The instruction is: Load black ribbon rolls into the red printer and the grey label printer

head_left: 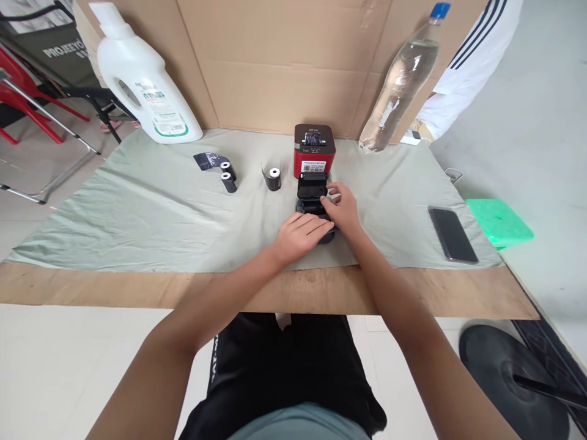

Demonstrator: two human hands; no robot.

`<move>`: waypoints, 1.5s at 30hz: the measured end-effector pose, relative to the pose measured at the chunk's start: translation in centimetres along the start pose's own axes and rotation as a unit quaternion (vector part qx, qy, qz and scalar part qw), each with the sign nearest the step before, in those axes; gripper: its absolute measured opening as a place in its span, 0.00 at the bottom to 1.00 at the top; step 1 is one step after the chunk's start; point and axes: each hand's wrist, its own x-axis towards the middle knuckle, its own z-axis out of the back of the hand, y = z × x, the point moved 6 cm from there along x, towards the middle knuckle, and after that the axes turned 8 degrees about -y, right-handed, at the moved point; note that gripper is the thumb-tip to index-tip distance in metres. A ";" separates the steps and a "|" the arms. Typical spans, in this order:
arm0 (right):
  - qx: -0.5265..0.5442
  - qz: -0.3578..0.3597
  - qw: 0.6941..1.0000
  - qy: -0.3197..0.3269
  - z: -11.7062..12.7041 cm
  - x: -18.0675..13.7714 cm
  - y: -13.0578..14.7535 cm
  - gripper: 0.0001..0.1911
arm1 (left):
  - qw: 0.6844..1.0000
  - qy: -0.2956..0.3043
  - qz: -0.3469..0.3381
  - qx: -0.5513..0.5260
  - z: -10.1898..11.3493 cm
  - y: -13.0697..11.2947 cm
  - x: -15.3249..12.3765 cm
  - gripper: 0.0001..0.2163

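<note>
A small black receipt printer (312,206) lies on the cloth before me, its lid raised and tilted back towards a red box. My left hand (303,235) is laid over the printer's near end, fingers together and curved across it. At the right side of the open compartment is my right hand (342,208), its thumb by the compartment and its other fingers near the lid's edge. Nothing shows between those fingers. Dark material is visible inside the compartment, partly hidden by my hands. Directly behind stands the red and black printer box (315,148).
Small black paper rolls (274,179) lie left of the printer, one pair with a loose strip (208,161). A white detergent jug (144,79) and a water bottle (397,85) lean against cardboard (284,61). A phone (452,234) lies right. Another person's white sleeve (477,55) shows behind.
</note>
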 end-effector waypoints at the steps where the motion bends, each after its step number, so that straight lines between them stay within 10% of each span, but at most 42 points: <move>1: 0.031 -0.016 0.999 -0.003 -0.1 0.1 -0.3 0.18 | 1.000 -0.007 0.006 0.011 0.1 -0.1 0.0 0.12; 12: 0.192 -0.025 0.978 0.080 -0.7 0.5 -0.5 0.36 | 1.000 0.020 -0.004 0.017 0.8 -0.2 -0.8 0.12; 22: 0.201 -0.058 0.965 0.160 0.2 -0.1 0.3 0.22 | 0.982 -0.017 0.133 -0.135 2.4 2.4 -0.3 0.12; 33: 0.210 -0.071 0.943 0.246 -0.2 -0.2 -0.7 0.26 | 0.913 -0.012 0.333 -0.237 0.5 5.0 -1.2 0.25; 45: 0.226 -0.090 0.926 0.289 -0.1 -0.4 -1.3 0.28 | 0.765 0.064 0.549 -0.332 -4.1 9.3 -5.7 0.26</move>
